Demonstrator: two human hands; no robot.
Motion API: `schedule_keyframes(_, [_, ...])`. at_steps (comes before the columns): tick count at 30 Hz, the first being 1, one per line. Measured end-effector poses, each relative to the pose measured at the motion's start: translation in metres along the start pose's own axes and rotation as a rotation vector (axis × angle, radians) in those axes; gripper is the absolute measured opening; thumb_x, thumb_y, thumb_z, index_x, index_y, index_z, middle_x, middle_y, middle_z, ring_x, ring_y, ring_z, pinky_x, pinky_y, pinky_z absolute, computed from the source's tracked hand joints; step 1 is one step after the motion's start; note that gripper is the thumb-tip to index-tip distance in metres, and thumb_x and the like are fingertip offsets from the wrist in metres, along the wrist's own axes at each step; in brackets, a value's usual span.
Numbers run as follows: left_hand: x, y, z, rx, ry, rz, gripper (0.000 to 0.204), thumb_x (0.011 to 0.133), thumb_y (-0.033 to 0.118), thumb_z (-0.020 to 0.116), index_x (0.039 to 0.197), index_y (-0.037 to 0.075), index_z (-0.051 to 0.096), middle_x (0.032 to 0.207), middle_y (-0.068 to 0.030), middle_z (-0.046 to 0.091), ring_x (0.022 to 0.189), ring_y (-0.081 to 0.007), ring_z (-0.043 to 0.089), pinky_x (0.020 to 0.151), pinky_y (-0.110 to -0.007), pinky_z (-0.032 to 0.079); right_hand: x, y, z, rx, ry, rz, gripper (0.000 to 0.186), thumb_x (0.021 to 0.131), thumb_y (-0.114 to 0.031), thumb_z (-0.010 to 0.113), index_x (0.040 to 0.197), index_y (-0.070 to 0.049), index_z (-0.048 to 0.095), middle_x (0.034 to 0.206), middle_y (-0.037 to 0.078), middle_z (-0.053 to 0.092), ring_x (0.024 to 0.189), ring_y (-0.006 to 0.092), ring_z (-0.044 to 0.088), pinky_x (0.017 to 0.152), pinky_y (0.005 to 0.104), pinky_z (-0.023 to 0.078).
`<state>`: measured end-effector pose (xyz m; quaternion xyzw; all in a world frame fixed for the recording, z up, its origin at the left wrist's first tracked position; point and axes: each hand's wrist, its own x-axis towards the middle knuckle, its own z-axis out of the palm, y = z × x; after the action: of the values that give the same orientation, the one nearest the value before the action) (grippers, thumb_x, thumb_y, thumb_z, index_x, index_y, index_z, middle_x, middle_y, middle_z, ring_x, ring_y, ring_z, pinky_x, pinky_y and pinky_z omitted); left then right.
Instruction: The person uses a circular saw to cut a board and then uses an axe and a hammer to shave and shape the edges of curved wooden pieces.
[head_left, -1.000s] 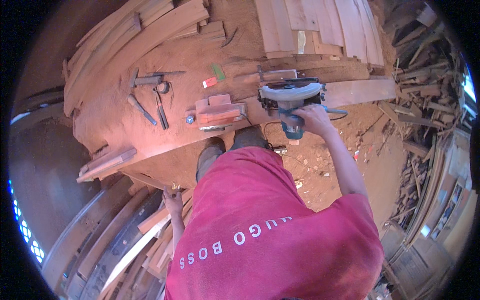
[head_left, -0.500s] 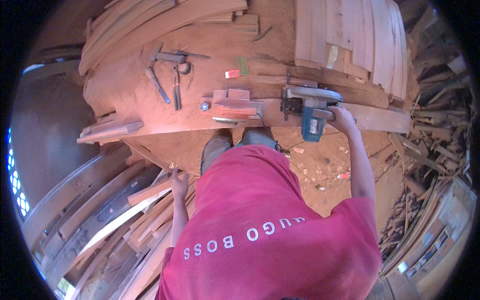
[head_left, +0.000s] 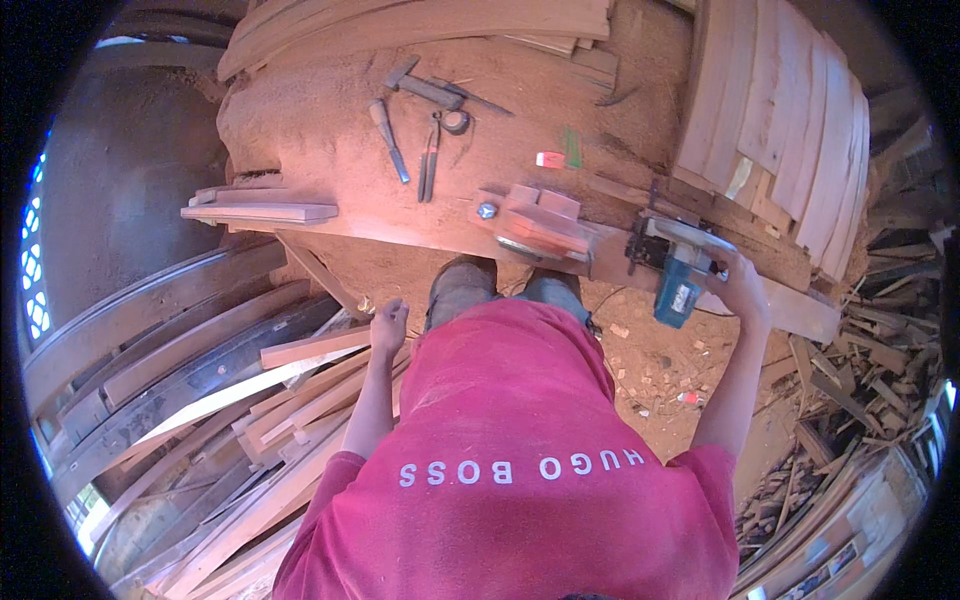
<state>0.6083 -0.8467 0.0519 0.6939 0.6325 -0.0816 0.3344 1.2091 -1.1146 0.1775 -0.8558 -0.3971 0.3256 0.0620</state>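
My right hand [head_left: 741, 288] grips the rear handle of a teal circular saw [head_left: 678, 292] with a grey blade guard. The saw rests toward the right end of the workbench's front edge, over a long board [head_left: 790, 308]. My left hand [head_left: 389, 324] hangs low beside my body, its fingers loosely curled with nothing visible in them. Left of the saw lies a small stack of reddish wooden blocks [head_left: 548, 222], slightly blurred. A small blue-and-white round item [head_left: 487, 211] sits beside the stack.
A hammer [head_left: 425, 88], a chisel [head_left: 390, 140] and pliers [head_left: 429, 160] lie on the dusty bench [head_left: 310, 140]. Planks [head_left: 770, 120] are stacked at far right, curved-looking boards [head_left: 420, 35] at the back. Timber [head_left: 300, 410] leans at left; scrap wood [head_left: 800, 480] heaps at right.
The view has shifted, so the bench and tools appear further right and tilted. My left hand's fingers have curled in from being apart. My right hand stays on the saw.
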Motion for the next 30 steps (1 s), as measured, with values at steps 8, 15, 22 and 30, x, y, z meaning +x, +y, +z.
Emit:
schedule_keyframes(8, [0.202, 0.055, -0.031, -0.292, 0.101, 0.246, 0.044, 0.091, 0.032, 0.064, 0.120, -0.001, 0.062, 0.098, -0.0189, 0.071, 0.088, -0.0282, 0.070, 0.078, -0.038, 0.054, 0.134, -0.221, 0.054, 0.377, 0.228, -0.219, 0.039, 0.085, -0.010, 0.065, 0.124, -0.004, 0.063, 0.113, 0.016, 0.069, 0.099, 0.0245, 0.068, 0.084, 0.0351, 0.054])
schedule_keyframes(15, [0.342, 0.125, -0.064, -0.261, 0.102, 0.218, 0.043, 0.081, 0.032, 0.073, 0.106, -0.002, 0.065, 0.091, -0.0203, 0.070, 0.085, -0.0320, 0.069, 0.078, -0.041, 0.054, 0.321, -0.360, 0.156, 0.103, 0.087, -0.222, 0.045, 0.083, -0.022, 0.066, 0.126, -0.009, 0.060, 0.113, 0.021, 0.067, 0.107, 0.0391, 0.063, 0.091, 0.0478, 0.051])
schedule_keyframes(22, [0.382, 0.141, -0.062, -0.181, 0.047, 0.208, 0.063, 0.076, 0.031, 0.077, 0.123, 0.000, 0.048, 0.106, -0.0231, 0.065, 0.094, -0.0406, 0.065, 0.081, -0.049, 0.052, 0.425, -0.434, 0.222, -0.108, 0.129, -0.085, 0.061, 0.082, -0.025, 0.068, 0.137, -0.014, 0.048, 0.133, 0.024, 0.055, 0.109, 0.0433, 0.061, 0.093, 0.0502, 0.050])
schedule_keyframes(30, [0.379, 0.145, -0.067, -0.319, 0.168, 0.082, 0.044, 0.083, 0.017, 0.061, 0.121, 0.000, 0.048, 0.107, -0.0240, 0.064, 0.096, -0.0433, 0.064, 0.082, -0.050, 0.050, 0.418, -0.500, 0.156, -0.227, -0.015, -0.082, 0.058, 0.075, -0.029, 0.074, 0.125, -0.008, 0.053, 0.104, 0.021, 0.069, 0.100, 0.0382, 0.066, 0.087, 0.0497, 0.052])
